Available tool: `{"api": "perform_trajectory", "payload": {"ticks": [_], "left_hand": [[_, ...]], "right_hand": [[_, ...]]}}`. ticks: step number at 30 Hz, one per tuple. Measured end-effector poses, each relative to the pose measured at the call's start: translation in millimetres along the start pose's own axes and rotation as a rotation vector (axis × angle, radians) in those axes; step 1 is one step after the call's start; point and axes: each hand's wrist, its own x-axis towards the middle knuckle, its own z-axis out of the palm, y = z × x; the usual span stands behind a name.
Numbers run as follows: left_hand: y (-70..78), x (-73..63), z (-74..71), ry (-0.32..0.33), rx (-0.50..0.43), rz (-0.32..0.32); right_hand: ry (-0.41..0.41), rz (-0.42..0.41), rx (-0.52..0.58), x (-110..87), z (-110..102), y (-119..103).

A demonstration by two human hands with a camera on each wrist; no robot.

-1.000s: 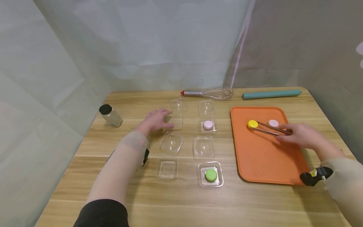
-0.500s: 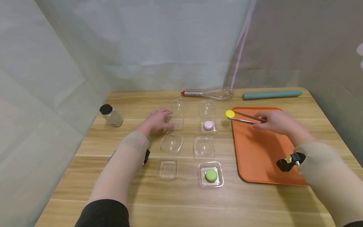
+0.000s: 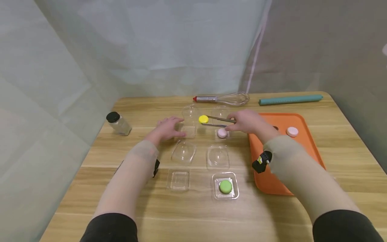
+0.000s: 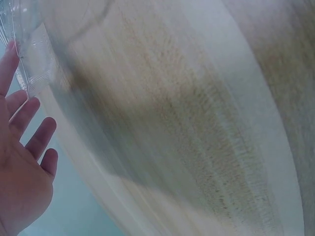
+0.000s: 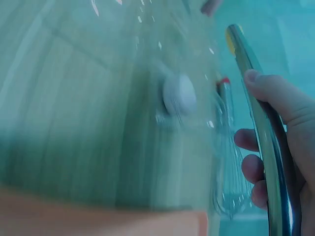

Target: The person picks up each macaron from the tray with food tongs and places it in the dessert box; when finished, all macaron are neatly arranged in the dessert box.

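Note:
My right hand (image 3: 246,121) grips metal tongs (image 3: 220,119), which point left with a yellow macaron (image 3: 203,119) between their tips. The macaron hangs near the back left clear plastic box (image 3: 188,132), overlapping the gap beside its raised lid (image 3: 191,112). At that box's left edge, my left hand (image 3: 167,128) has thumb and forefinger spread; in the left wrist view its fingertips touch the clear plastic (image 4: 37,64). Below the tongs, a pink macaron (image 3: 222,133) sits in the back right box. A green macaron (image 3: 225,186) lies in the front right box.
An orange tray (image 3: 302,148) on the right bears another pink macaron (image 3: 292,131), with a small dark thing half hidden by my right forearm. The front left box (image 3: 179,180) has its lid open. A whisk (image 3: 208,98), teal rod (image 3: 290,99) and black-capped jar (image 3: 119,124) stand around.
My right hand has carried the tongs and yellow macaron left, from over the tray to beside the back left box. The left hand has stayed at that box.

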Motion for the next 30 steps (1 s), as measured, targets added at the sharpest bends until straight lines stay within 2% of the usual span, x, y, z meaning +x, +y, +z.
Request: {"api": "perform_trajectory", "payload": {"ticks": [8, 17, 25, 30], "left_hand": [[-0.2, -0.9, -0.8, 0.0, -0.001, -0.001], [1.6, 0.1, -1.9, -0.003, 0.052, 0.004], [4.0, 0.2, -2.7, -0.008, 0.054, 0.003], [4.7, -1.3, -3.5, -0.002, 0.049, -0.001]], "right_hand": [[-0.041, -0.001, 0.005, 24.6, 6.8, -30.2], [-0.116, 0.01, -0.034, 45.0, 12.2, -54.4], [-0.133, 0.035, -0.121, 50.1, 16.8, -63.3], [-0.136, 0.047, -0.125, 50.5, 16.3, -65.9]]}}
